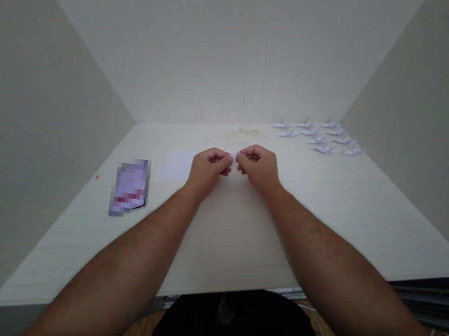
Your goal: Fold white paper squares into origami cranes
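My left hand [208, 167] and my right hand [258, 166] meet over the middle of the white desk [326, 202]. Both are closed in a pinch on a small folded piece of white paper [233, 157], of which only a sliver shows between the fingertips. Its shape is mostly hidden by my fingers. A flat white sheet of paper [176, 165] lies on the desk just left of my left hand.
Several small folded white paper cranes [320, 135] stand in rows at the back right corner. A blurred-out rectangular item [131, 187] lies at the left. White walls enclose the desk on the left, back and right. A faint brownish stain [243, 133] marks the back edge.
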